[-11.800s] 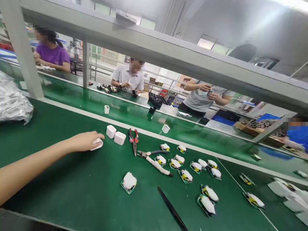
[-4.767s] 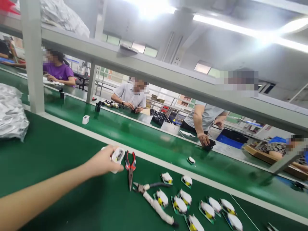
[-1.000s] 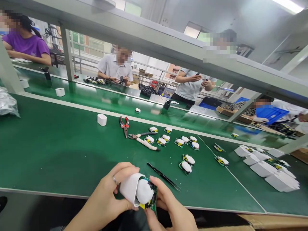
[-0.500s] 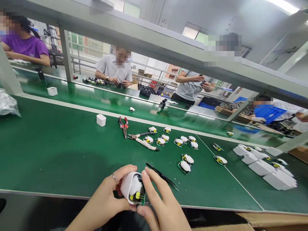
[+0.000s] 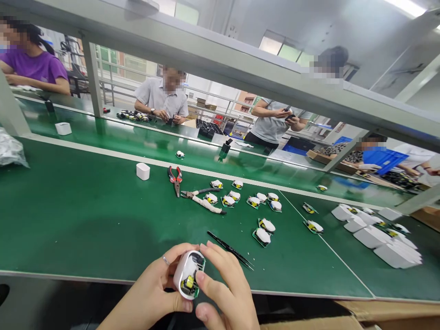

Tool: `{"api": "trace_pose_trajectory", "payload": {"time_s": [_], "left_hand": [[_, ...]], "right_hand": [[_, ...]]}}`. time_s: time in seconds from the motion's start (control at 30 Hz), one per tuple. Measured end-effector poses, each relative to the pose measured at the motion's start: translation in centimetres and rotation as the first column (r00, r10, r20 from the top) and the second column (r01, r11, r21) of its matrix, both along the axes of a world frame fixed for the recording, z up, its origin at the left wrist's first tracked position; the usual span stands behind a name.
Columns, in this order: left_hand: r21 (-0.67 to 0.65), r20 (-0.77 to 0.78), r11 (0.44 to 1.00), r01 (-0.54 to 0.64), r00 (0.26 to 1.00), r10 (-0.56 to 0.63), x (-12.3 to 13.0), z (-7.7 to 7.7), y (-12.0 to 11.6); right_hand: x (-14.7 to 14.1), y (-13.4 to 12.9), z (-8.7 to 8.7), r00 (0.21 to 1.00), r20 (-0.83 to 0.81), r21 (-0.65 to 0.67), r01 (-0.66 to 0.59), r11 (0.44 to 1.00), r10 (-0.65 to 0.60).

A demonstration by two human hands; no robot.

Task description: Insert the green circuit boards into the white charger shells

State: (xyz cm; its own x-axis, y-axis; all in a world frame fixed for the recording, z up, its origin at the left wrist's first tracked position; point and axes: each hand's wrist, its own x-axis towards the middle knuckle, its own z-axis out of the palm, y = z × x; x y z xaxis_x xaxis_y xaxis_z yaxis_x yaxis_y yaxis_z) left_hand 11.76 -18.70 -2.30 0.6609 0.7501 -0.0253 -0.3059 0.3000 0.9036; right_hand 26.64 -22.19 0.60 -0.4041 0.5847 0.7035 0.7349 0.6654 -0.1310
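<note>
Head view: our left hand (image 5: pixel 154 285) grips the white, oval-mouthed plastic housing (image 5: pixel 178 276), its mouth's long axis near upright, facing our right hand (image 5: pixel 228 288). Inside that mouth sits the green circuit board with yellow and white parts (image 5: pixel 189 281); our right hand, nearer it, seems to touch it, thumb spread apart.

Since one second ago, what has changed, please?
The circuit board has gone deeper into the white case in the left hand. The right hand no longer pinches the board; a fingertip is at its face. On the belt, another white case slid left. The red-handled pliers and tweezers stayed in place.
</note>
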Motion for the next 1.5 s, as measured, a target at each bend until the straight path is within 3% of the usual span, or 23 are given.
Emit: {"api": "trace_pose_trajectory", "payload": {"time_s": [0.17,0.33,0.57,0.77,0.87,1.03,1.13,1.23,1.33,1.4,1.43,1.5], "left_hand": [[-0.003,0.012,1.0,0.022,1.0,-0.022,0.2,-0.4,-0.1],[-0.024,0.068,0.997,0.067,0.996,-0.065,0.1,-1.1,0.1],[-0.098,0.09,0.988,0.122,0.989,-0.113,0.0,-0.4,-0.3],[-0.132,0.126,0.977,0.17,0.98,-0.154,-0.4,0.2,-0.4],[-0.117,0.129,0.973,0.196,0.975,-0.181,-0.5,0.4,-0.3],[-0.124,0.152,0.971,0.206,0.971,-0.187,-0.6,0.3,-0.1],[-0.111,0.149,0.974,0.197,0.972,-0.18,-0.5,0.3,-0.1],[-0.12,0.153,0.973,0.198,0.972,-0.179,-0.5,0.4,-0.1],[-0.091,0.161,0.977,0.194,0.971,-0.178,-0.4,0.4,0.0],[-0.082,0.168,0.978,0.191,0.97,-0.175,-0.4,0.4,0.1],[-0.086,0.167,0.978,0.19,0.97,-0.174,-0.3,0.4,0.2],[-0.103,0.145,0.978,0.184,0.975,-0.168,-0.3,0.3,0.4]], "right_hand": [[0.1,0.1,-0.8,0.996,-0.086,-0.141,-0.04,0.989,0.028],[0.3,0.0,-0.4,0.964,-0.267,-0.389,-0.11,0.915,0.002],[-0.4,0.4,1.3,0.993,-0.116,-0.448,-0.041,0.893,-0.012],[-0.6,0.6,1.7,0.993,-0.114,-0.441,-0.061,0.896,0.012],[-0.8,0.5,1.9,0.987,-0.159,-0.495,-0.111,0.862,0.036],[-0.4,1.0,2.2,0.939,-0.327,-0.587,-0.292,0.755,0.109],[-0.1,1.5,2.6,0.933,-0.335,-0.516,-0.296,0.804,0.128],[-0.5,1.8,3.2,0.984,-0.102,-0.403,-0.178,0.898,0.149],[-1.1,1.9,3.6,0.981,0.135,-0.238,-0.103,0.966,0.138],[-1.1,2.2,3.9,0.971,0.181,-0.228,-0.113,0.967,0.156],[-0.9,2.4,4.0,0.971,0.151,-0.286,-0.137,0.948,0.186],[0.0,3.0,4.3,0.976,-0.055,-0.43,-0.215,0.877,0.212]]}}
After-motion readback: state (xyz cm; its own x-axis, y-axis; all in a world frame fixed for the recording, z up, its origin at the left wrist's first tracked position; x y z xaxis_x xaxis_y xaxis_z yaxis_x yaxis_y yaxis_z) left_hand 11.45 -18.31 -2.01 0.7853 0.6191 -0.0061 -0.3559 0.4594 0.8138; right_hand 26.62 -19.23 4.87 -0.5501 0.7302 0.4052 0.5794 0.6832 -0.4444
